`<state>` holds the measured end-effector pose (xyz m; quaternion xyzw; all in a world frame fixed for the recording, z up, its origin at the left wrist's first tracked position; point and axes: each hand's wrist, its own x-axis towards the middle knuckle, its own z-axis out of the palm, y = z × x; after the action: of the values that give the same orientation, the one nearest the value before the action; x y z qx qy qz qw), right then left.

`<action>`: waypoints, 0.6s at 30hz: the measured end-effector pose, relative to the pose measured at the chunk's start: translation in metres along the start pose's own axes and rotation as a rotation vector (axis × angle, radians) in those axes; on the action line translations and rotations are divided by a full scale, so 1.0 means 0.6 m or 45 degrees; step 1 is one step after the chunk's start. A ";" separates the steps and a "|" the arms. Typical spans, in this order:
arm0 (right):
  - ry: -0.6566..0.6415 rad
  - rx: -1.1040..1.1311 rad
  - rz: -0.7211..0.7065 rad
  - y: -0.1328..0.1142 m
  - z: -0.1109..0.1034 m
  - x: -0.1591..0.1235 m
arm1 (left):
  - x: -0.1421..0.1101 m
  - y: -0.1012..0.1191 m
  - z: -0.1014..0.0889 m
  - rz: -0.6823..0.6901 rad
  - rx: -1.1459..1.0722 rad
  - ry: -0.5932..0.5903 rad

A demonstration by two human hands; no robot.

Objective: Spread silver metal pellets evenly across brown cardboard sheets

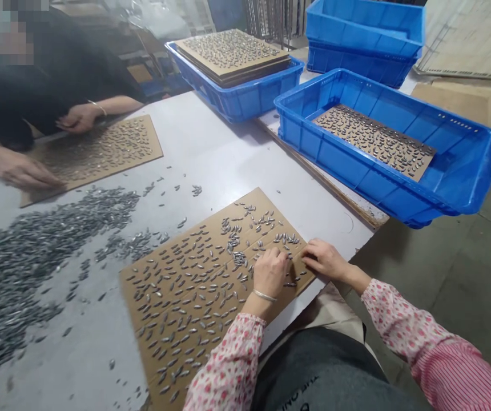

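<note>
A brown cardboard sheet [211,285] lies at an angle on the white table, covered with small grey spindle-shaped metal pieces. On its near left part the pieces lie spread apart, while toward the far right they sit in clumps. My left hand [272,273], with a bangle at the wrist, rests over the sheet near those clumps. Its fingers are curled down together, and their tips are hidden. Close by on the right, my right hand [325,260] is at the sheet's edge, fingers bent and drawn together. Whatever is between them is too small to make out.
A large heap of the same pieces [35,268] covers the table's left side. Across from me, a person's hands [25,170] work over another cardboard sheet [153,137]. Blue crates [382,188] hold loaded sheets, one of them a stack [232,51]. More blue crates [365,28] stand behind.
</note>
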<state>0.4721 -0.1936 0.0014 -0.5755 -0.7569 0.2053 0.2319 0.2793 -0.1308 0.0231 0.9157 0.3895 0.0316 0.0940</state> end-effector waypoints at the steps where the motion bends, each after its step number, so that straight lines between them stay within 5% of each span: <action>1: 0.051 -0.014 0.046 0.008 0.002 0.008 | 0.001 0.002 0.003 0.014 0.003 -0.006; 8: 0.059 -0.182 0.189 0.018 -0.002 0.059 | -0.015 0.002 0.016 0.110 -0.130 -0.036; 18: -0.003 -0.079 0.028 0.003 -0.004 0.002 | 0.017 -0.011 0.007 -0.056 -0.131 -0.005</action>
<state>0.4748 -0.1919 0.0021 -0.5905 -0.7567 0.1849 0.2109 0.2821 -0.1196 0.0175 0.9010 0.4070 0.0475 0.1424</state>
